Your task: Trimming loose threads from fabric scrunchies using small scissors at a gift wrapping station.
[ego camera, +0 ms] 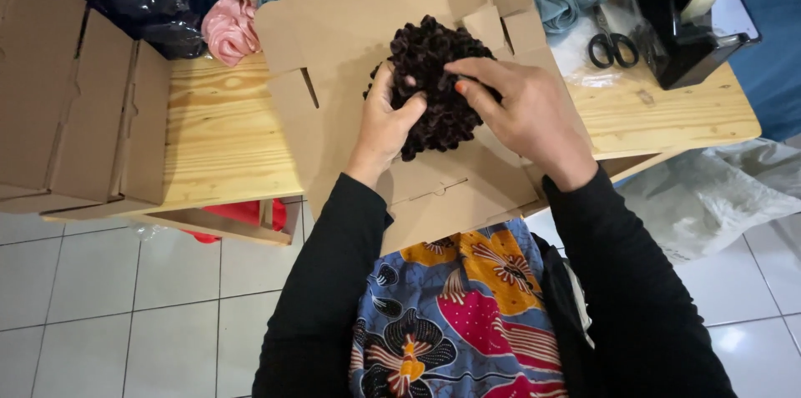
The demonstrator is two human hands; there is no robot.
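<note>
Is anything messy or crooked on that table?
Yes. The flat cardboard box blank lies tilted, its near end hanging past the wooden table edge. Both hands, left hand and right hand, hold a dark brown ruffled bundle on it. Nothing looks spilled or torn.

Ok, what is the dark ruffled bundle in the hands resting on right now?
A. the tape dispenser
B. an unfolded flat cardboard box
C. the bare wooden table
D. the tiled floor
B: the dark brown ruffled fabric bundle, held by the left hand and the right hand, lies on the flat cardboard box spread over the wooden table.
</note>
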